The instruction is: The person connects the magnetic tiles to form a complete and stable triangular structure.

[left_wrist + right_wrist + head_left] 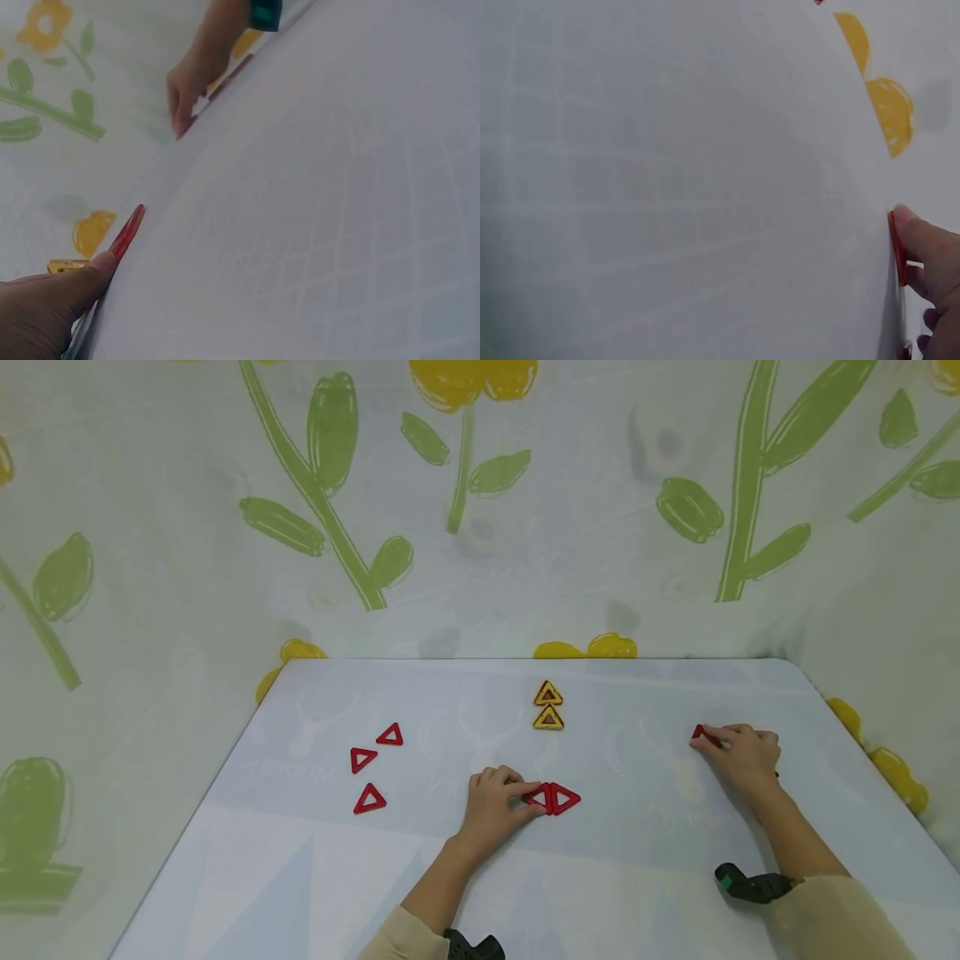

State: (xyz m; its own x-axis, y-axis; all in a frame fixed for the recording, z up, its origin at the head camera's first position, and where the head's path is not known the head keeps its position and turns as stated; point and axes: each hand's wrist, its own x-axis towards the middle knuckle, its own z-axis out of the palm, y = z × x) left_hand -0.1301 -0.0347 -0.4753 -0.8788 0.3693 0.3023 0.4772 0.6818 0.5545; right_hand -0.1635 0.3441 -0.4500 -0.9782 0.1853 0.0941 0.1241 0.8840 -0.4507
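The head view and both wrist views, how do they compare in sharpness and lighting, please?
Head view: soft light, red triangles fairly crisp; left wrist view: hazy, right hand soft-edged; right wrist view: hazy too, dimmer along the left edge, with a faint shadow on the tabletop beside that hand.

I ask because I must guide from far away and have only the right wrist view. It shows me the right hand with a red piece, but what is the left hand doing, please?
Observer: In the head view, the left hand pinches a red triangle.

Operator: Thank you. Is there something directly beside that piece?

Observer: Yes, a second red triangle lies on its right, with their straight sides facing each other.

Operator: Understood. Do you also see pieces of another colour?

Observer: Yes, two yellow triangles lie farther from the person than the left hand, one just beyond the other.
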